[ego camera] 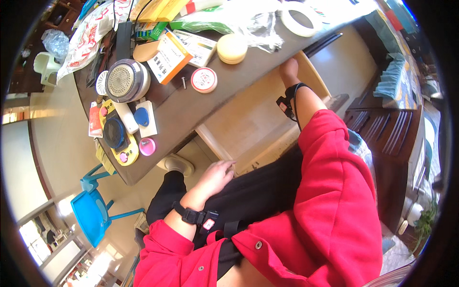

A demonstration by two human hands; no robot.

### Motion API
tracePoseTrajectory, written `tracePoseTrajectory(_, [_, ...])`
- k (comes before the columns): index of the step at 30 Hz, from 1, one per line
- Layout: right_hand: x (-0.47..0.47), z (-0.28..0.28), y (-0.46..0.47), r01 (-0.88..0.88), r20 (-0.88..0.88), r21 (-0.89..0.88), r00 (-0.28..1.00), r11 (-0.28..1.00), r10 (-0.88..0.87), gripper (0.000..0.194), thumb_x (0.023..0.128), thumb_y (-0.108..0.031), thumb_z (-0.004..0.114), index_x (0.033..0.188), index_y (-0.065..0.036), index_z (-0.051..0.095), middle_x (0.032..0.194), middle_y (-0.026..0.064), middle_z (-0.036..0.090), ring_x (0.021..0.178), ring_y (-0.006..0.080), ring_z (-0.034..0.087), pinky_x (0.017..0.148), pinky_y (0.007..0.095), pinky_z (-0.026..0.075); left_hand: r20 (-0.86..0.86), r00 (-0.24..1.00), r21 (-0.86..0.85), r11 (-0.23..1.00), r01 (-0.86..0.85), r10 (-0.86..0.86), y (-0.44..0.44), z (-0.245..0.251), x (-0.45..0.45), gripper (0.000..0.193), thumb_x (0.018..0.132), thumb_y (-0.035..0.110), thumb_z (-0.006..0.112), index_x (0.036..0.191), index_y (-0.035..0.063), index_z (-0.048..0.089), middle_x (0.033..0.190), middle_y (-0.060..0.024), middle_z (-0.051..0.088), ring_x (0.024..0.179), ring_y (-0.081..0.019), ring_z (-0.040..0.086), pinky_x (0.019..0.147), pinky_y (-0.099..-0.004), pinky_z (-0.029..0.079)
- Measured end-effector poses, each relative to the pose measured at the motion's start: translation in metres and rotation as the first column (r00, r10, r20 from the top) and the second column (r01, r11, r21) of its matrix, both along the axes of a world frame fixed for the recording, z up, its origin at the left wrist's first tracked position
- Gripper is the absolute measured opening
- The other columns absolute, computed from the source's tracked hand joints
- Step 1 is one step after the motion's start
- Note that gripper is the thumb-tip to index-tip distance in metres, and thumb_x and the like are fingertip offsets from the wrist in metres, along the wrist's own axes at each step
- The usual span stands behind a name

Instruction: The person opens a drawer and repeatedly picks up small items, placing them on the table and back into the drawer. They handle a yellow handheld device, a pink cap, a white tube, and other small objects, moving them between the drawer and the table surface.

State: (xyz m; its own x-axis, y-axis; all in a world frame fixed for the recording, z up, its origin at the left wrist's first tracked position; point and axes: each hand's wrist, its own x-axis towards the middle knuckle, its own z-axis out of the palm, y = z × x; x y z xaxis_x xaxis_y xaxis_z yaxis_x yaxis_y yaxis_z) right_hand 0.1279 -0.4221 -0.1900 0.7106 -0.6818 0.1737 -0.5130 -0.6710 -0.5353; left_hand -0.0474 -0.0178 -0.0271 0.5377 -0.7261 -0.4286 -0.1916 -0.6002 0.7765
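Note:
A pulled-out wooden drawer [247, 118] lies before me below the dark tabletop, its visible floor bare. My left hand [217, 177] rests at the drawer's near left corner, fingers loosely bent; whether it grips the edge cannot be told. My right hand [289, 70] reaches to the drawer's far right part beside the tabletop edge, its fingers hidden. A black strap with a small device circles each wrist. On the tabletop above the drawer stand a round tin with a red-rimmed lid [204, 79] and a round cream-coloured container [232, 49].
The dark table [172, 118] carries a round device with a perforated top [125, 80], an orange and white box [168, 57], a tape roll [300, 19], a pink round lid [147, 146] and plastic bags. A blue plastic chair [91, 215] stands at left.

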Motion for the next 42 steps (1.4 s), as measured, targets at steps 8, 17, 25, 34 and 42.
tracePoseTrajectory(8, [-0.004,-0.072,0.070,-0.290,0.130,0.162,0.954,0.943,0.271,0.021,0.078,-0.013,0.052,0.090,0.000,0.062,0.087,0.0203,0.063,0.081,0.0372,0.060,0.070,0.0427,0.048,-0.092,0.996,-0.017,1.000,0.015,-0.016,0.001,-0.012,-0.004,0.036,0.083,0.015,0.048,0.116,0.0008,0.052,0.106,-0.0201,0.057,0.102,-0.0345,0.053,0.089,-0.0386,0.042])
tracePoseTrajectory(17, [-0.044,-0.079,0.234,-0.562,0.102,0.215,0.826,0.798,0.554,0.021,0.077,-0.010,0.049,0.090,0.001,0.061,0.089,0.0214,0.061,0.081,0.0383,0.058,0.071,0.0443,0.048,-0.119,0.988,-0.018,0.995,0.096,-0.097,0.002,-0.020,-0.014,0.034,0.082,0.013,0.047,0.113,-0.0004,0.053,0.104,-0.0205,0.057,0.101,-0.0337,0.054,0.088,-0.0385,0.042])
tracePoseTrajectory(25, [-0.061,-0.080,0.289,-0.779,-0.030,0.342,0.550,0.526,0.834,0.021,0.076,-0.012,0.050,0.090,-0.001,0.062,0.096,0.0182,0.060,0.086,0.0359,0.057,0.078,0.0425,0.047,-0.208,0.970,0.022,0.991,0.135,-0.127,0.000,-0.022,-0.013,0.033,0.081,0.012,0.047,0.110,-0.0017,0.054,0.104,-0.0200,0.058,0.099,-0.0349,0.054,0.087,-0.0396,0.042])
tracePoseTrajectory(34, [-0.097,-0.013,0.216,-0.833,-0.067,0.442,-0.399,-0.331,0.914,0.024,0.078,-0.026,0.058,0.087,-0.004,0.061,0.097,0.0146,0.058,0.091,0.0334,0.054,0.078,0.0417,0.042,-0.204,0.971,-0.001,0.992,0.129,-0.126,-0.001,-0.029,-0.014,0.033,0.077,0.009,0.048,0.108,0.0012,0.057,0.099,-0.0188,0.060,0.096,-0.0333,0.056,0.085,-0.0390,0.044])
tracePoseTrajectory(42, [-0.120,0.006,0.209,-0.518,-0.177,0.819,-0.637,-0.247,0.750,0.033,0.077,-0.031,0.057,0.093,-0.003,0.064,0.091,0.0185,0.062,0.085,0.0343,0.056,0.074,0.0426,0.042,-0.226,0.966,0.026,0.991,0.132,-0.123,-0.004,-0.031,-0.013,0.033,0.075,0.008,0.048,0.106,0.0014,0.058,0.097,-0.0181,0.061,0.093,-0.0327,0.057,0.083,-0.0387,0.045])
